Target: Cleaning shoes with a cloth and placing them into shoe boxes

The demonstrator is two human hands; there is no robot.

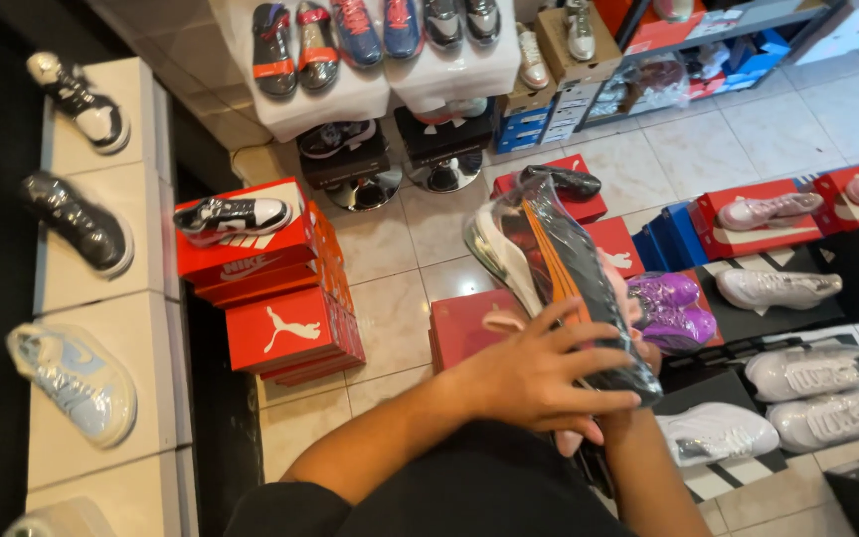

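I hold a black, orange and white sneaker [549, 254] wrapped in clear plastic in front of my chest, toe pointing away and to the left. My left hand [534, 378] lies across its near end with fingers spread over the plastic. My right hand [636, 410] comes up from below at the heel end. It is mostly hidden by the sneaker and my left hand, and seems to grip the underside. A dark red shoebox [464, 328] sits on the floor just beyond my hands.
A stack of red shoeboxes [285, 318] carries a black-and-white sneaker [233, 214] to the left. White display blocks [101, 288] with sneakers line the far left. Purple sneakers [670, 308], white sneakers [817, 373] and more red boxes [758, 224] cover the floor on the right.
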